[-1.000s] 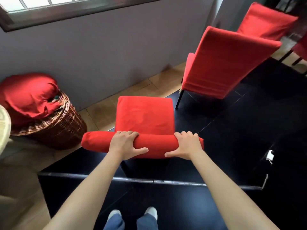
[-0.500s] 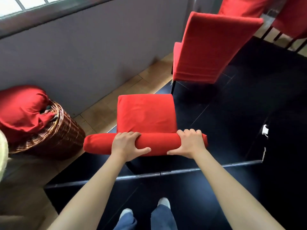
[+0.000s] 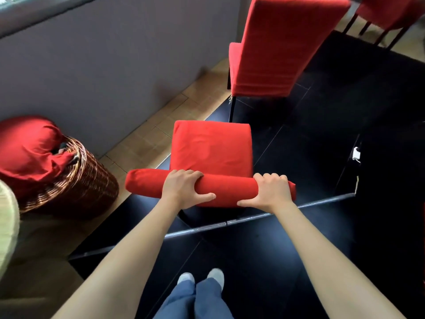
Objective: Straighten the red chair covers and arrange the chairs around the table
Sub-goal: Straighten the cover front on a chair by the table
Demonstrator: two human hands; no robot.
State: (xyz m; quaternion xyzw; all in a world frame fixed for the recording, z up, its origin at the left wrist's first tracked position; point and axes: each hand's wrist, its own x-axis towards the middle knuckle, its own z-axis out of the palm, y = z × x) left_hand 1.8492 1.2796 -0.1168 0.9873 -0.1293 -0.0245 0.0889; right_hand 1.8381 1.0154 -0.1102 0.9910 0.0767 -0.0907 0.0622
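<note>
Since the earlier frames, the second red chair (image 3: 273,49) sits nearer the top centre of the frame, and the basket (image 3: 76,180) lies lower at the left; both of my hands keep the grip they had.

I hold the red chair (image 3: 212,149) in the middle of the frame by the top of its backrest. My left hand (image 3: 184,189) wraps that padded top edge, fingers curled over the far side and thumb stretched along the near side. My right hand (image 3: 272,192) grips the same edge near its right end in the same way. The chair's seat points away from me, its red cover showing a few soft creases.

The second red chair stands just beyond it, back turned toward me, on the dark floor (image 3: 322,146). Part of a third red chair (image 3: 388,10) shows at the upper right corner. The wicker basket at the left holds bundled red cloth (image 3: 27,146) and stands on wooden flooring (image 3: 149,139) beside the grey wall (image 3: 115,61). My feet in pale shoes (image 3: 215,276) show at bottom centre.
</note>
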